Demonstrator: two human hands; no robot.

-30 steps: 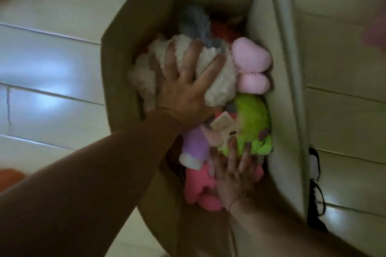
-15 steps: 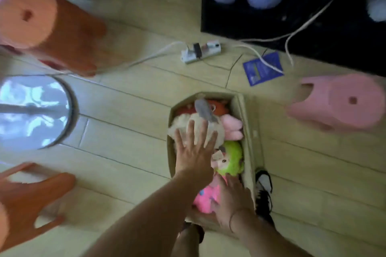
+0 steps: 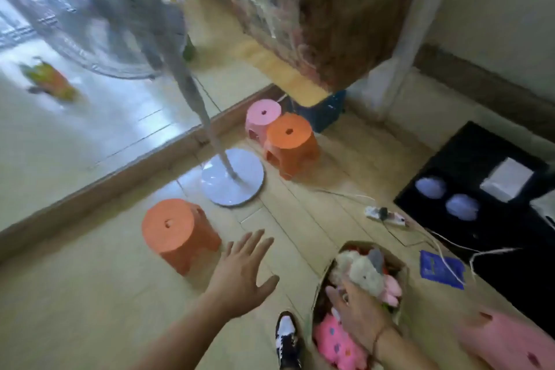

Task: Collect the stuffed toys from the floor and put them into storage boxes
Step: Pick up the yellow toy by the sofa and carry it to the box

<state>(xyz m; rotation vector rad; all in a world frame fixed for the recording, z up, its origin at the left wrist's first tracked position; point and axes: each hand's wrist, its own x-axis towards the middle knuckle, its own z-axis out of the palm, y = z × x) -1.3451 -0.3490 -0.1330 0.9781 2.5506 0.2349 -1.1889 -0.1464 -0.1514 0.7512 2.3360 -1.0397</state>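
Left hand (image 3: 243,276) hovers spread over floor; right hand (image 3: 359,314) rests on toys in box (image 3: 402,272).

Bare arms, blk/wht shoe (image 3: 286,339) (wrist cord (image 3: 377,339))

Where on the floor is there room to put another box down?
Bare floor lies left of the left hand, in front of the near orange stool. Another patch sits between the fan base and the power strip. Around the cardboard box, where the right hand rests, cables crowd it.

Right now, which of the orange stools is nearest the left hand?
The orange stool just beyond the left hand; the other orange stool stands farther off, beside the pink stool.
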